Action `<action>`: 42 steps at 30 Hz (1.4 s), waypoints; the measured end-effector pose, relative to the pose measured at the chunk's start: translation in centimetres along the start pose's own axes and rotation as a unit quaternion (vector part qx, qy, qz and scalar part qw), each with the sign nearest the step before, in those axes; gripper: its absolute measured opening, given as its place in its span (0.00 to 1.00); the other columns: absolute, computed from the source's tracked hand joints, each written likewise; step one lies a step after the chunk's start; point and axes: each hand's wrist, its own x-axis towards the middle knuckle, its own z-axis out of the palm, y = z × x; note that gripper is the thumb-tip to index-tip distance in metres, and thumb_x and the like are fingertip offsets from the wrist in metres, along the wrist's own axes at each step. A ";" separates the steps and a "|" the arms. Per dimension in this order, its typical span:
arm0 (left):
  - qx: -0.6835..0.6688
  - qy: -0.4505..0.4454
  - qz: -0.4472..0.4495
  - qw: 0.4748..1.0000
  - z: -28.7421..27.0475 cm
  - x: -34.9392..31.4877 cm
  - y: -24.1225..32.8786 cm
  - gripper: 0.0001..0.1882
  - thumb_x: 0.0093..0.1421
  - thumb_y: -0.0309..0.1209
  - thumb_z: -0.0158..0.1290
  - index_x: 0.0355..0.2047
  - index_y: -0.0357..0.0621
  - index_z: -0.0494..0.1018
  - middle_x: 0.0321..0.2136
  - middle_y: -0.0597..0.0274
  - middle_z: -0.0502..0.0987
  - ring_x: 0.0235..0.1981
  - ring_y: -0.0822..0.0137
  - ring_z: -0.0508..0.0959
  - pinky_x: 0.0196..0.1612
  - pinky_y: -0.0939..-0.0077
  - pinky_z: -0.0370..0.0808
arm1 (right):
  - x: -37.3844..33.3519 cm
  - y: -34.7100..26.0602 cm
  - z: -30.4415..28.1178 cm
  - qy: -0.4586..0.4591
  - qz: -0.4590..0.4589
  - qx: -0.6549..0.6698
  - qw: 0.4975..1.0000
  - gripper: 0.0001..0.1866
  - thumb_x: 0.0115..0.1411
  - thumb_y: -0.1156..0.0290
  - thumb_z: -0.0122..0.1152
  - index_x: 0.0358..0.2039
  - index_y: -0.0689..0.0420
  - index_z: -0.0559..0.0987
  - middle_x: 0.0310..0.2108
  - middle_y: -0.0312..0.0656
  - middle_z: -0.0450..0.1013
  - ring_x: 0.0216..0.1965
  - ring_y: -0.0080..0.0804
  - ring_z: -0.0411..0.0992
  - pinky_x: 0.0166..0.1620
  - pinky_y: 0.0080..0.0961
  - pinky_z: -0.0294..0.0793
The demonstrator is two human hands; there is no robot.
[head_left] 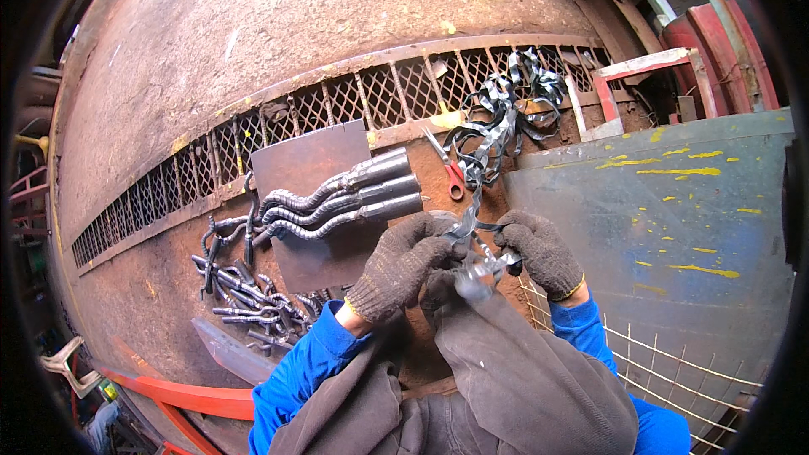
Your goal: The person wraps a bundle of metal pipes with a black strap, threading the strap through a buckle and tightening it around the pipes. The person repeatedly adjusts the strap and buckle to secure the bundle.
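A shiny black-and-silver strip (468, 217) runs down between my hands from a long tangled heap (516, 105) beyond them. My left hand (398, 263), in a dark knitted glove, pinches the strip above my knee. Just to its right, my gloved right hand (543, 254) is closed on another stretch of the same strip. A loose, blurred end (482, 276) hangs between the hands, over my trouser leg. Scissors with red handles (455, 182) lie beyond the hands, beside the tangle. Left of them, several bent tubes (341, 194) with spiral-wrapped necks rest on a flat metal plate (308, 152).
Several thinner wrapped pieces (253, 299) are piled on the ground at left. A metal grating (337, 101) crosses behind the plate. On the right are a grey sheet (674, 202) with yellow paint marks and a wire mesh (666, 362). An orange-red bar (194, 396) stands at lower left.
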 end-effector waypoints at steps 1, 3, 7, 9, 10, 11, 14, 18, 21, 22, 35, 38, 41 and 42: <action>-0.014 0.003 -0.005 1.000 -0.1 0.0 -0.2 0.14 0.63 0.30 0.52 0.46 0.32 0.75 0.35 0.57 0.82 0.37 0.70 0.81 0.43 0.74 0.77 | 0.0 0.3 0.0 0.005 0.024 0.000 1.000 0.12 0.64 0.67 0.53 0.34 0.63 0.79 0.25 0.41 0.71 0.24 0.26 0.72 0.27 0.24 0.71; -0.041 0.008 -0.016 0.999 -0.4 0.0 -0.8 0.15 0.62 0.28 0.52 0.46 0.32 0.75 0.35 0.57 0.82 0.37 0.69 0.81 0.44 0.74 0.77 | 0.1 0.6 0.0 0.015 0.073 0.000 0.997 0.12 0.64 0.66 0.53 0.32 0.63 0.78 0.25 0.43 0.71 0.24 0.26 0.73 0.27 0.25 0.72; 0.049 0.025 0.008 0.998 -0.6 0.2 -0.7 0.15 0.61 0.27 0.52 0.47 0.32 0.75 0.35 0.56 0.83 0.36 0.70 0.81 0.43 0.74 0.77 | 0.0 0.4 0.1 0.029 0.116 -0.058 0.991 0.14 0.63 0.64 0.58 0.40 0.62 0.79 0.31 0.48 0.76 0.34 0.32 0.78 0.36 0.30 0.76; 0.106 0.021 0.027 0.994 -0.5 0.3 -0.7 0.15 0.61 0.28 0.53 0.46 0.33 0.76 0.35 0.55 0.83 0.36 0.70 0.81 0.43 0.73 0.77 | -0.2 1.5 0.3 0.027 0.017 -0.119 0.992 0.18 0.61 0.63 0.61 0.47 0.61 0.78 0.37 0.51 0.78 0.40 0.36 0.79 0.42 0.33 0.77; 0.126 0.024 0.029 0.991 -0.5 0.2 -0.8 0.15 0.60 0.28 0.53 0.45 0.33 0.77 0.35 0.55 0.83 0.35 0.70 0.81 0.43 0.72 0.77 | -0.3 1.3 0.1 0.004 0.026 -0.107 0.994 0.29 0.61 0.58 0.65 0.57 0.61 0.74 0.45 0.54 0.78 0.48 0.41 0.78 0.52 0.35 0.76; 0.145 0.028 0.031 0.989 -0.5 0.2 -1.1 0.14 0.60 0.29 0.54 0.44 0.34 0.77 0.35 0.54 0.83 0.35 0.70 0.81 0.44 0.72 0.77 | -0.4 1.4 0.3 0.010 -0.003 -0.074 0.997 0.31 0.61 0.55 0.65 0.58 0.63 0.73 0.46 0.54 0.78 0.48 0.41 0.78 0.53 0.35 0.75; 0.192 0.022 0.051 0.980 -0.3 -0.1 -1.1 0.14 0.58 0.28 0.55 0.43 0.34 0.77 0.33 0.56 0.81 0.34 0.72 0.79 0.41 0.74 0.76 | -0.1 1.9 1.2 0.003 -0.038 0.075 0.996 0.38 0.61 0.46 0.64 0.59 0.66 0.71 0.49 0.52 0.77 0.49 0.41 0.77 0.55 0.33 0.75; 0.253 -0.004 0.216 0.943 0.7 -0.1 -1.0 0.13 0.57 0.28 0.58 0.41 0.36 0.77 0.33 0.52 0.79 0.32 0.64 0.79 0.39 0.68 0.77 | 1.6 1.4 1.4 -0.068 0.123 0.318 0.938 0.34 0.65 0.51 0.61 0.60 0.68 0.70 0.50 0.48 0.77 0.47 0.34 0.77 0.51 0.29 0.77; 0.365 -0.035 0.203 0.908 0.7 -0.1 -1.2 0.16 0.54 0.32 0.63 0.42 0.38 0.77 0.34 0.48 0.78 0.33 0.51 0.79 0.41 0.62 0.77 | 2.1 0.1 2.2 -0.060 0.193 0.216 0.955 0.25 0.67 0.56 0.60 0.51 0.67 0.77 0.40 0.42 0.80 0.38 0.26 0.79 0.44 0.24 0.79; 0.402 -0.044 0.199 0.893 0.7 -0.1 -1.2 0.17 0.53 0.33 0.64 0.42 0.39 0.77 0.35 0.47 0.78 0.34 0.46 0.79 0.42 0.60 0.77 | 2.3 -0.8 2.2 -0.066 0.183 0.135 0.972 0.23 0.67 0.57 0.61 0.49 0.66 0.78 0.38 0.42 0.80 0.37 0.25 0.78 0.43 0.23 0.79; 0.304 0.104 0.072 0.944 0.5 -0.3 -1.1 0.13 0.54 0.28 0.57 0.39 0.35 0.77 0.30 0.49 0.78 0.32 0.63 0.80 0.38 0.68 0.77 | 1.1 0.8 1.2 -0.058 0.118 0.173 0.976 0.12 0.64 0.69 0.56 0.40 0.65 0.80 0.36 0.39 0.76 0.35 0.24 0.73 0.40 0.24 0.74; 0.280 0.114 0.002 0.953 0.8 -0.5 0.2 0.16 0.56 0.29 0.56 0.43 0.35 0.75 0.33 0.51 0.78 0.34 0.65 0.79 0.39 0.69 0.77 | 1.0 1.9 1.5 -0.030 0.097 0.178 0.979 0.12 0.64 0.70 0.52 0.39 0.66 0.79 0.37 0.41 0.75 0.35 0.25 0.73 0.39 0.24 0.74; 0.212 0.090 0.051 0.972 1.1 -0.5 -0.9 0.19 0.58 0.31 0.52 0.49 0.36 0.72 0.37 0.53 0.78 0.36 0.67 0.78 0.40 0.70 0.77 | 1.2 1.5 1.8 -0.025 0.135 0.185 0.973 0.11 0.64 0.72 0.51 0.37 0.65 0.79 0.37 0.41 0.74 0.35 0.25 0.72 0.39 0.24 0.74; 0.206 0.056 0.058 0.975 0.7 -0.2 -1.7 0.20 0.59 0.31 0.51 0.51 0.36 0.71 0.38 0.53 0.78 0.37 0.68 0.78 0.41 0.70 0.77 | 1.2 1.4 1.9 -0.026 0.152 0.190 0.970 0.10 0.64 0.73 0.51 0.37 0.65 0.79 0.37 0.40 0.73 0.34 0.25 0.72 0.38 0.24 0.74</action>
